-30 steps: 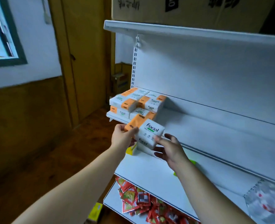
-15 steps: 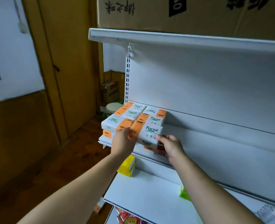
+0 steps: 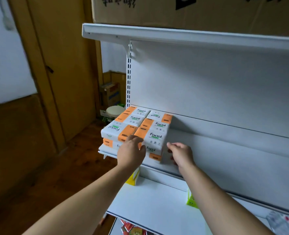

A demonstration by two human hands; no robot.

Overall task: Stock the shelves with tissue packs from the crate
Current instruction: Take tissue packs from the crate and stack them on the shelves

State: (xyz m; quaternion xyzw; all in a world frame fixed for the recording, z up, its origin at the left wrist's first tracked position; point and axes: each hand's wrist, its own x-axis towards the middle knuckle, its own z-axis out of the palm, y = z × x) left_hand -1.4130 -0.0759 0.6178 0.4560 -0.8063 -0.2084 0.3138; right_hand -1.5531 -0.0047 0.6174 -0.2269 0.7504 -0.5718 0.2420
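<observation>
We face a white shelving unit (image 3: 208, 85) that fills the right side of the view; a large cardboard box (image 3: 191, 12) with black printing sits on its top shelf (image 3: 174, 35). To the left stands a brown wooden door (image 3: 64, 65) above a dark wooden floor (image 3: 38, 167). The middle shelf (image 3: 225, 150) carries the stack of tissue packs (image 3: 135, 122) at its left end, close to the back panel; the packs are white and orange, marked "Facial", laid in 2 columns and 2 layers, with 3 packs showing on top of each column. The front right pack (image 3: 154, 136) lies flat on the upper layer, at the shelf's front edge, touching its neighbours behind and to the left. Our left hand (image 3: 132, 153) lies against that pack's front left corner, back of the hand toward us, its fingers over the orange end; we cannot tell whether they grip. Our right hand (image 3: 181, 154) is at the right end of the same column, fingers loosely bent, tips touching the grey side of the packs without wrapping round them. On the lower shelf (image 3: 149, 200) stand a yellow item (image 3: 133, 179) and a green item (image 3: 191, 200), well apart; red packets (image 3: 133, 229) lie on the shelf beneath. In the corner behind the unit sit a small carton (image 3: 110, 94) and a round white lid (image 3: 115, 110).
</observation>
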